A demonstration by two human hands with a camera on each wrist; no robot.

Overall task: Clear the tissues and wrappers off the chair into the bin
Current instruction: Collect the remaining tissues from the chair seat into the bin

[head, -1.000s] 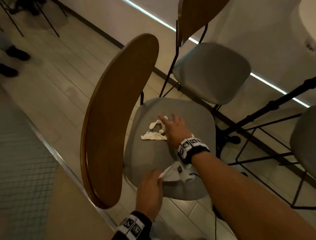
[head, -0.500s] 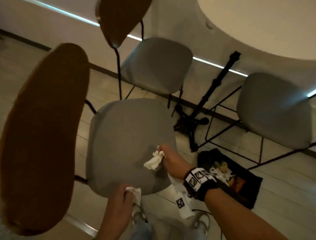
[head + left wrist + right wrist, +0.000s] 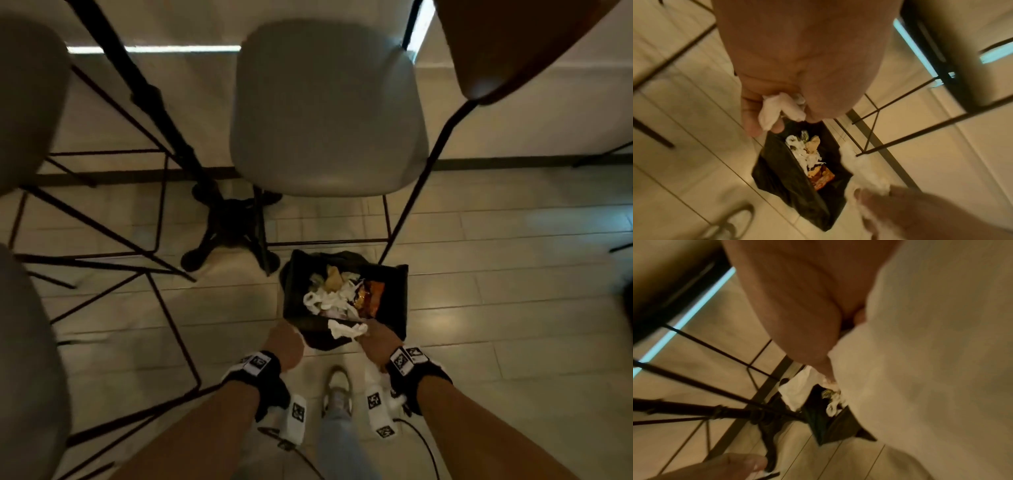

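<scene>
— Bringing both hands over the bin (image 3: 397,294) now; the left hand (image 3: 286,342) is pinching a crumpled tissue (image 3: 777,108) with curled fingers (image 3: 750,116), just near of the rim.

— And the right hand (image 3: 378,341)?

— Gripping a white tissue (image 3: 346,328) right above the near edge. I'd say both should be moving further over the black liner before loosening, or the paper is landing on the floor.

— The rubbish inside?

— Sitting in the middle, tissues and an orange wrapper (image 3: 371,296).

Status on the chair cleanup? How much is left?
Done: black-lined bin already holds tissues and an orange wrapper. In hand: left hand grips a white tissue; right hand holds a crumpled tissue over it. Left: drop both; the cleared chair isn't identifiable here.
</scene>
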